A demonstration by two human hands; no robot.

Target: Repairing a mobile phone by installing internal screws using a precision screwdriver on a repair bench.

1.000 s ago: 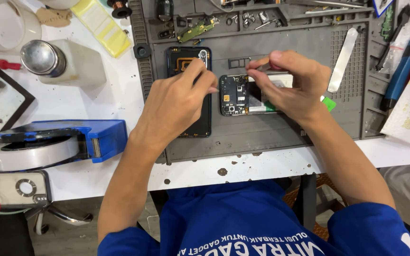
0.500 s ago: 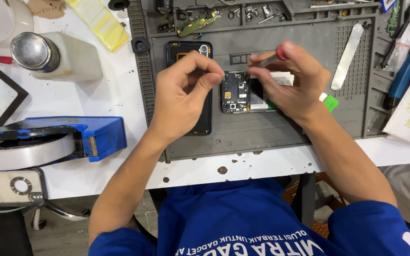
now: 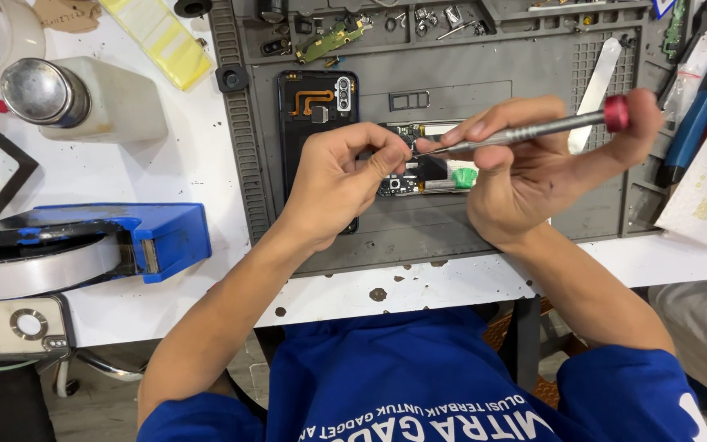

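Two hands meet over a small circuit board lying on the grey work mat in the middle of the surface. The board is dark, crowded with tiny metal parts, with a pale strip and a green tab at its right end; the fingers hide much of it. The right hand is closed around a thin silver screwdriver with a red cap, held nearly level, its tip pointing left to the board's far edge. The left hand is curled, its thumb and forefinger pinched together at the screwdriver's tip; whether they hold anything there cannot be told. Just left of the board lies an opened black phone, showing an orange ribbon cable and a camera. Further left stands a blue tape dispenser.
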